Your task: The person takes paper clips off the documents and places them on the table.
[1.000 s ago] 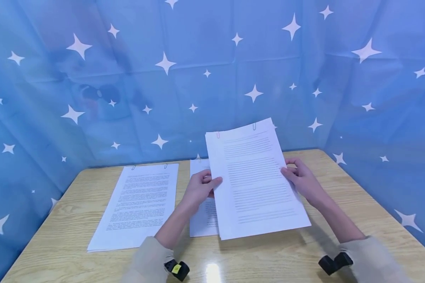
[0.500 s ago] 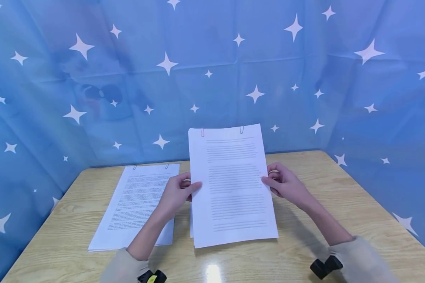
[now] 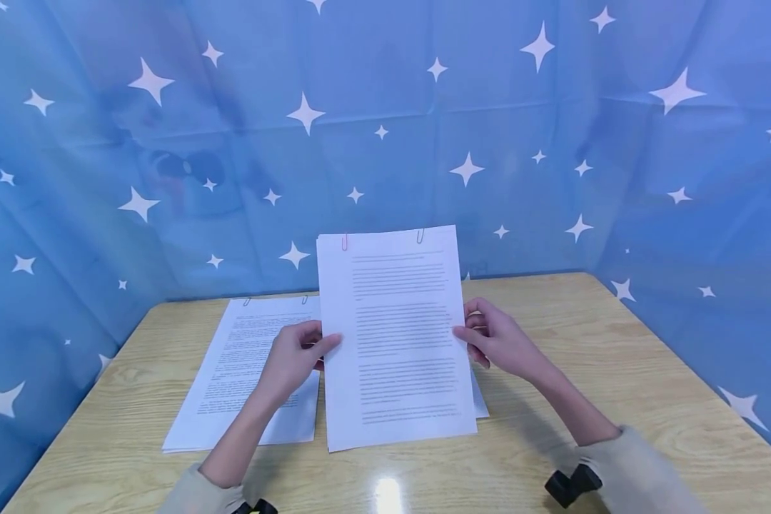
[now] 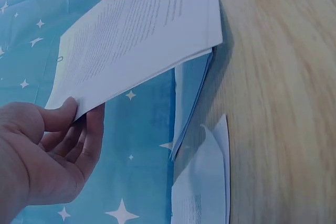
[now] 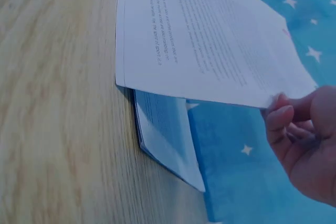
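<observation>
Both hands hold up a stack of printed paper point(image 3: 398, 343), tilted with its printed side toward me. A pink paper clip point(image 3: 344, 243) and a dark paper clip point(image 3: 420, 235) sit on its top edge. My left hand point(image 3: 298, 357) pinches the left edge, thumb in front and fingers behind. On the right edge, my right hand point(image 3: 497, 341) pinches it the same way. Behind the raised stack, a second stack point(image 3: 480, 400) lies on the table, mostly hidden; the right wrist view shows more of this lower stack point(image 5: 163, 129).
To the left on the wooden table point(image 3: 617, 371) lies another clipped stack of printed pages point(image 3: 244, 385), partly covered by my left arm. A blue curtain with white stars point(image 3: 385, 171) hangs behind the table and along its sides.
Both hands have carried the held stack leftward and turned it more upright. The lower stack, once showing at its left, now peeks out at its right.
</observation>
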Available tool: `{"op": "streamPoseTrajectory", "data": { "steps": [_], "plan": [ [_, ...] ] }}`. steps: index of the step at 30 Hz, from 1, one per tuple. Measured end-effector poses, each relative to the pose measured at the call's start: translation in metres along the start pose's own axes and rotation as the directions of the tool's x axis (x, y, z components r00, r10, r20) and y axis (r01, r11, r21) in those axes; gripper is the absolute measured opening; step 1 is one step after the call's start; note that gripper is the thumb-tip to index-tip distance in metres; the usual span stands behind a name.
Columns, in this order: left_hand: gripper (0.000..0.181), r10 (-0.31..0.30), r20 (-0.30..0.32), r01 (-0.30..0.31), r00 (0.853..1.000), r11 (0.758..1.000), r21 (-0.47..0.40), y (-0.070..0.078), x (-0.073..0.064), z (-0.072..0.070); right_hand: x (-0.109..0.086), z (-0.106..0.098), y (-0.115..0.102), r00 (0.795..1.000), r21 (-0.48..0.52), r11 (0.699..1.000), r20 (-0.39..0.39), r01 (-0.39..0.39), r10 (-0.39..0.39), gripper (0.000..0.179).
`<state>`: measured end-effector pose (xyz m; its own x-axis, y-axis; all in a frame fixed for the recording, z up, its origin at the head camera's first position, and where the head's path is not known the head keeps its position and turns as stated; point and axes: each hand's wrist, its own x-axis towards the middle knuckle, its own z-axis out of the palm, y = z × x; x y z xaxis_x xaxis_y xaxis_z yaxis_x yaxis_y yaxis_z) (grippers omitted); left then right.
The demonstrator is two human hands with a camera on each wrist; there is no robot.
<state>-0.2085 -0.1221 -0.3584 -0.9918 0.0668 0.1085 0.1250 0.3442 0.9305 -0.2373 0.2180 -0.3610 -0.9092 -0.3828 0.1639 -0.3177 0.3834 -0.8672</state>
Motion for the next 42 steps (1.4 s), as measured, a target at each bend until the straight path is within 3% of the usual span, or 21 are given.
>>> {"op": "streamPoseTrajectory", "data": {
  "steps": [7, 17, 25, 29, 34, 42],
  "plan": [
    [0.009, -0.019, -0.022, 0.019, 1.0, 1.0, 0.013, -0.005, -0.003, -0.008, 0.003, 0.005, -0.007, 1.0, -0.01, 1.0, 0.013, 0.004, -0.004, 0.022],
    [0.007, -0.061, -0.085, 0.063, 0.995, 0.998, 0.023, -0.004, -0.003, -0.012, 0.004, 0.005, -0.008, 0.993, -0.174, 0.98, -0.051, 0.096, -0.106, 0.017],
    [0.007, -0.034, -0.102, 0.04, 0.994, 0.997, 0.061, -0.006, -0.004, -0.009, 0.003, -0.007, -0.016, 0.981, -0.162, 0.979, -0.122, 0.128, -0.148, 0.035],
    [0.006, -0.02, -0.113, 0.03, 0.993, 0.995, 0.091, -0.007, -0.004, -0.006, 0.001, -0.013, -0.023, 0.962, -0.108, 0.978, -0.188, 0.179, -0.197, 0.042],
    [0.007, 0.012, -0.116, 0.005, 0.993, 0.99, 0.14, -0.007, -0.004, -0.004, -0.003, -0.017, -0.029, 0.922, -0.062, 0.958, -0.263, 0.279, -0.285, 0.042],
    [0.005, 0.079, -0.107, -0.057, 0.991, 0.978, 0.2, -0.006, -0.005, -0.001, -0.004, -0.015, -0.038, 0.876, -0.021, 0.931, -0.333, 0.364, -0.35, 0.029]
  ]
}}
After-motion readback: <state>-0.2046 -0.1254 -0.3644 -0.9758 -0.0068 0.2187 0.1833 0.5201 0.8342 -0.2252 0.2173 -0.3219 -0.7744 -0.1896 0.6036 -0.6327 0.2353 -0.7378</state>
